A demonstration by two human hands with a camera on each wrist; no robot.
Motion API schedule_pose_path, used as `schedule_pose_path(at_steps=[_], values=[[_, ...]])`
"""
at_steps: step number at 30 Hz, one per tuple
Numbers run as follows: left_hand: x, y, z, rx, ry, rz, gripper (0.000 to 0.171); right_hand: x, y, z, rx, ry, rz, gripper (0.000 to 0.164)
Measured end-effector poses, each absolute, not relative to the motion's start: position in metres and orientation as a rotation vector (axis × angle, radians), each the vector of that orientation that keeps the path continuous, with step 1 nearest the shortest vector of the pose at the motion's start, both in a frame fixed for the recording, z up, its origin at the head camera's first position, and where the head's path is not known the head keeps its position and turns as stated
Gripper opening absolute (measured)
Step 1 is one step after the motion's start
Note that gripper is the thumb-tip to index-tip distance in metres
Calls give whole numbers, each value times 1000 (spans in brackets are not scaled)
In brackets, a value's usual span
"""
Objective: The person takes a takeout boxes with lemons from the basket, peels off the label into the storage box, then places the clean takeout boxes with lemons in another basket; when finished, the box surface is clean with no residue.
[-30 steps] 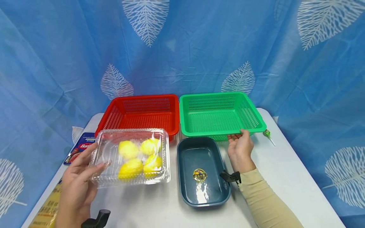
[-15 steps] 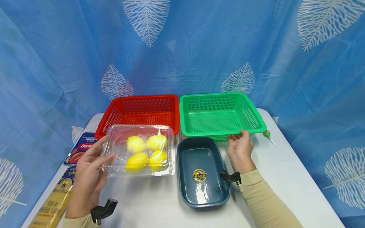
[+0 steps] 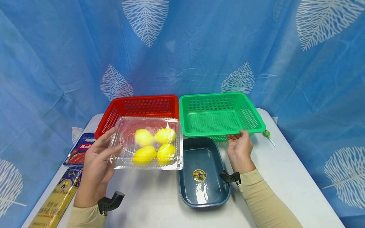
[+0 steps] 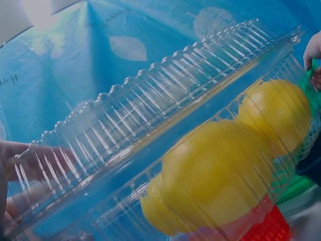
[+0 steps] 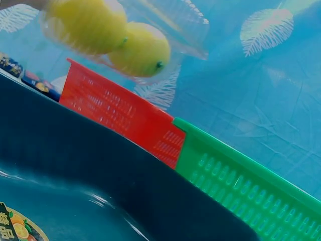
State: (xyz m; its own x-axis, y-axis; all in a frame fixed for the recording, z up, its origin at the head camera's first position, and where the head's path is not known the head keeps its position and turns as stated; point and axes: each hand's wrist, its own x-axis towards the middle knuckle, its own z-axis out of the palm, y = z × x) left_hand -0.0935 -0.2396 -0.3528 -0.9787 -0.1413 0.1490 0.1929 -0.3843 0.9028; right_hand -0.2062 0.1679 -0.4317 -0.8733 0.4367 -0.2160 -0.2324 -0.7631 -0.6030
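Note:
My left hand (image 3: 98, 161) grips the left end of a clear plastic clamshell box (image 3: 124, 160), thumb on the near face. Several yellow lemons (image 3: 144, 137) lie in the box's right part. It is held up in the air, covering the front of the red basket (image 3: 114, 109) and a corner of the dark blue tray (image 3: 203, 158). In the left wrist view, the box's ridged edge (image 4: 145, 95) and the lemons (image 4: 215, 170) fill most of the picture. My right hand (image 3: 240, 150) holds the front rim of the green basket (image 3: 222, 129), fingers under it.
A blue Barilla packet (image 3: 80, 148) and a yellow pasta bag (image 3: 57, 201) lie along the table's left edge. Right of the green basket lies a lollipop (image 3: 267, 134). Behind the white table (image 3: 285, 183) hangs a blue leaf-print curtain (image 3: 194, 47).
My left hand has carried the clamshell box of lemons right and away from me, its right end now over the tray's corner. The right hand stays on the green basket's rim.

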Motion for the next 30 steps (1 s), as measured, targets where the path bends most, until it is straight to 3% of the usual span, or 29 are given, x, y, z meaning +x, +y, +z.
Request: schedule_pose_path(at_steps=[21, 30], values=[[-148, -181, -344, -181, -1517, -2504, 52, -207, 168, -431, -498, -836, 2596, 20], [-179, -150, -346, -212, -1467, -2499, 51, -209, 169, -432, -510, -811, 2589, 27]])
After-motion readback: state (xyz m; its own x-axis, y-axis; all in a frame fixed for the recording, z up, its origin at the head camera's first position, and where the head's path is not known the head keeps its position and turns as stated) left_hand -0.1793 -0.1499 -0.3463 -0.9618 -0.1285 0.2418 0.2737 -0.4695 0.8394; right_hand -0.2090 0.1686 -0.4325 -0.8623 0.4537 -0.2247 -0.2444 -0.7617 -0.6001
